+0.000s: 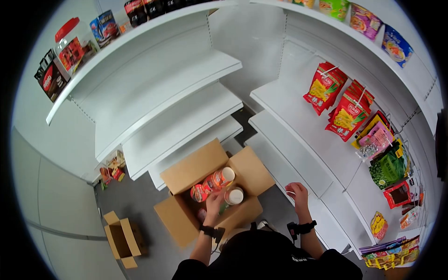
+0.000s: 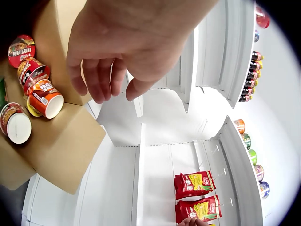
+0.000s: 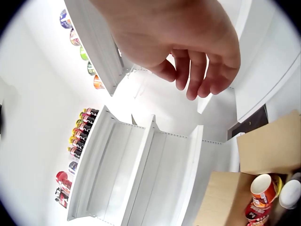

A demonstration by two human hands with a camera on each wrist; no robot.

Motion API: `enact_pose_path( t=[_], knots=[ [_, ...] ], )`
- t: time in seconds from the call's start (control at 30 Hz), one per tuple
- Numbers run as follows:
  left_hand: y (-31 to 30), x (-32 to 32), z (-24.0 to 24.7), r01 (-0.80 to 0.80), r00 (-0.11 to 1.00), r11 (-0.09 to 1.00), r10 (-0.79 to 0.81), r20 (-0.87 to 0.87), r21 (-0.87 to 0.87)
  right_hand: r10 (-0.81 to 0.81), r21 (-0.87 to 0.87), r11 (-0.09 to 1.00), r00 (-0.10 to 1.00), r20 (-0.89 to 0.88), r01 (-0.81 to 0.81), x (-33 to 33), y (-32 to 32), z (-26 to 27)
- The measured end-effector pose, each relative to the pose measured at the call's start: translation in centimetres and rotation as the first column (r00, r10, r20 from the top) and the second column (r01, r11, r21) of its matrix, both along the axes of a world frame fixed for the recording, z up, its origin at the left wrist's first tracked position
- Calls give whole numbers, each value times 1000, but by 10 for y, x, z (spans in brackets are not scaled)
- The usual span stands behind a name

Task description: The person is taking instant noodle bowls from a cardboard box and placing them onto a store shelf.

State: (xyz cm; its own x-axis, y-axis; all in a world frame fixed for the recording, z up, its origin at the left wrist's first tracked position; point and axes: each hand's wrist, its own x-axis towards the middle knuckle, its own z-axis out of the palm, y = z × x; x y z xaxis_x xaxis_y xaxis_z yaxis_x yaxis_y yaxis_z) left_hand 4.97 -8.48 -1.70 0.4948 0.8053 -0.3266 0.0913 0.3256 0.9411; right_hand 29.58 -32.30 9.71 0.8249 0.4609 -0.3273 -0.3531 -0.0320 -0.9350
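"Brown cardboard box (image 1: 238, 215) logged, flaps (image 1: 252, 170) spread. Open room seen where?"
"Right of the box, toward the lower shelf edge (image 1: 303, 219); right hand (image 1: 298, 192) is held near there, fingers loose, nothing gripped."
"Left hand (image 1: 214, 204)?"
"Held over the box opening, fingers slack, nothing gripped. Cup noodles (image 1: 217, 179) are packed inside."
"Surface?"
"Grey floor (image 1: 161, 261), bordered by white shelves (image 1: 182, 119). Smaller carton (image 1: 132, 238) is caught in head view only."
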Motion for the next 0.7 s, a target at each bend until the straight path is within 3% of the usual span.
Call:
enact_pose_path(
  t=[0.2, 0.37, 0.43, 0.53, 0.7],
  knots=[
    [3, -30, -32, -61, 997, 987, 52, -62, -152, 95, -129, 986, 991, -95, -107, -19, 2, -38],
    [4, -50, -70, -42, 984, 987, 13, -180, -157, 129, -199, 965, 968, -217, -173, -38, 19, -61],
    [5, -58, -85, 4, 973, 979, -51, -225, -203, 144, -199, 960, 957, -252, -196, -45, 27, -69],
    [11, -65, -100, 53, 991, 943, -89, -97, -330, 166, -179, 956, 930, -327, -233, -56, 39, -80],
    [22, -62, -115, -72, 958, 944, -24, -286, -321, 164, -145, 959, 894, -417, -244, -71, 50, -96]
  ],
)
